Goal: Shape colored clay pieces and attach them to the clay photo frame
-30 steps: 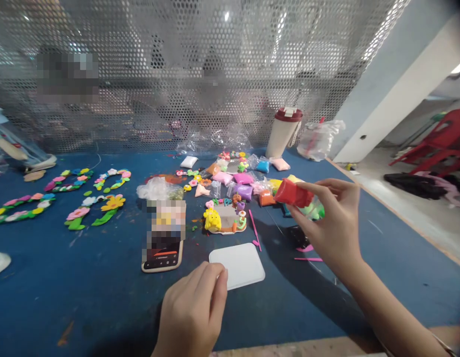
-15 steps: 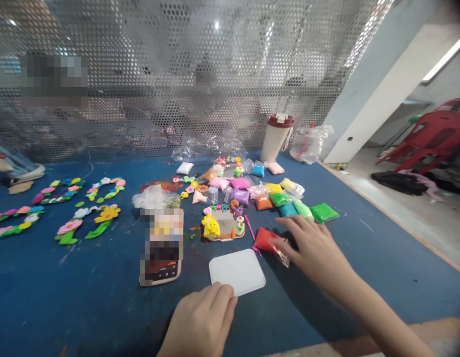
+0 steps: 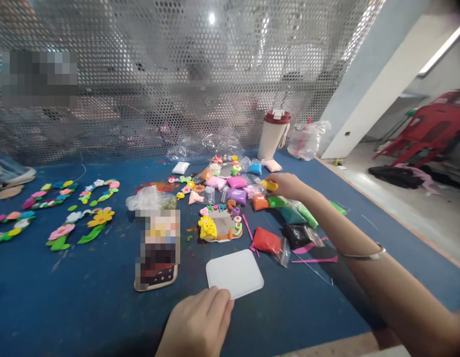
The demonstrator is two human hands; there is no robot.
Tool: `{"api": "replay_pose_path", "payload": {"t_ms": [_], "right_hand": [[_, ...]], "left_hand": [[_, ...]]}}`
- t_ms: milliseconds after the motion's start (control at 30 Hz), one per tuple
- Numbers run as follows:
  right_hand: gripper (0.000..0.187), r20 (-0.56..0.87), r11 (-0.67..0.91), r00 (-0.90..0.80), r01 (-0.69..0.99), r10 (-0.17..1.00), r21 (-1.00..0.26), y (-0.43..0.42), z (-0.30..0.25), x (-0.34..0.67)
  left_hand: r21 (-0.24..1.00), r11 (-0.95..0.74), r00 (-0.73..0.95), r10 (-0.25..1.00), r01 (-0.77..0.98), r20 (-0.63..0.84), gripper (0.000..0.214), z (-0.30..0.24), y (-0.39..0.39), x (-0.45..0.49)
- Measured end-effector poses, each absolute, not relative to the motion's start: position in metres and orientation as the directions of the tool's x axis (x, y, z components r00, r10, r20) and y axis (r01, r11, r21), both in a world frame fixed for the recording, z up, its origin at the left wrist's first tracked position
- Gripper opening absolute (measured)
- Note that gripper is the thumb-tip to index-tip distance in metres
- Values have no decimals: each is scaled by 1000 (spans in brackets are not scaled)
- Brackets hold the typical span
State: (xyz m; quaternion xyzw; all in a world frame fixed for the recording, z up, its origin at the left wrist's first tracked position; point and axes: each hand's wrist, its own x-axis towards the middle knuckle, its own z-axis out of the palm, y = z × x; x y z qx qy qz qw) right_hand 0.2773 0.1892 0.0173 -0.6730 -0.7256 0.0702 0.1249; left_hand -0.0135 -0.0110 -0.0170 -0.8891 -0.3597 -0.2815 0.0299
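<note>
One reach across the bench (image 3: 84, 307): right hand (image 3: 287, 186) at a yellow clay packet (image 3: 269, 185), left hand (image 3: 194, 327) on a white plastic board (image 3: 235, 273).

I had stretched far over the crowded packets, my right fingers (image 3: 274, 184) bunched at the yellow one, though I could not tell whether they gripped it. My left fingers (image 3: 218, 302) lay together on the board's near edge, not clamped. The risk lay in my forearm (image 3: 326, 213), low above the red clay bag (image 3: 266, 241) and black clay bag (image 3: 296, 236): dragging it back could sweep them or the pink modelling tools (image 3: 314, 260) into the clay chick (image 3: 207, 228). Pressing the edge could skid the board toward the phone (image 3: 155, 280).
</note>
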Motion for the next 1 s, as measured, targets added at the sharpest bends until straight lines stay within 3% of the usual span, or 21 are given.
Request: {"api": "replay_pose_path", "payload": {"t_ms": [167, 300, 333, 367, 433, 500, 633, 700, 767, 867, 1000], "right_hand": [[29, 196, 36, 60, 891, 979, -453, 163, 31, 265], [37, 148, 149, -67, 741, 987, -655, 104, 39, 246], [38, 126, 172, -118, 670, 985, -722, 86, 39, 239], [37, 87, 144, -144, 460, 986, -876, 70, 38, 232], [33, -10, 20, -186, 157, 983, -987, 41, 36, 219], [31, -45, -33, -217, 61, 975, -998, 21, 32, 208], [24, -107, -68, -254, 156, 961, -985, 1, 26, 193], [21, -115, -63, -311, 173, 944, -983, -3, 23, 187], [25, -86, -46, -330, 129, 940, -991, -4, 20, 181], [32, -59, -57, -291, 15, 955, -998, -3, 13, 171], [24, -118, -137, -247, -62, 962, -989, -2, 6, 164]], "left_hand": [[208, -672, 473, 676, 711, 565, 26, -15, -11, -18], [410, -551, 312, 797, 727, 517, 18, -7, -13, -19], [466, -520, 269, 821, 716, 504, 17, -4, -13, -18], [515, -487, 227, 843, 705, 487, 17, 0, -13, -17], [589, -426, 161, 879, 687, 448, 16, 6, -14, -16], [651, -390, 127, 902, 652, 413, 18, 11, -13, -15], [748, -396, 177, 916, 532, 359, 28, 18, -11, -13], [743, -407, 143, 907, 531, 395, 13, 19, -8, -10], [755, -383, 104, 915, 532, 391, 6, 19, -6, -6], [794, -320, 56, 938, 517, 341, 11, 17, -4, 0], [831, -190, 19, 977, 523, 211, 15, 16, -5, 4]]}}
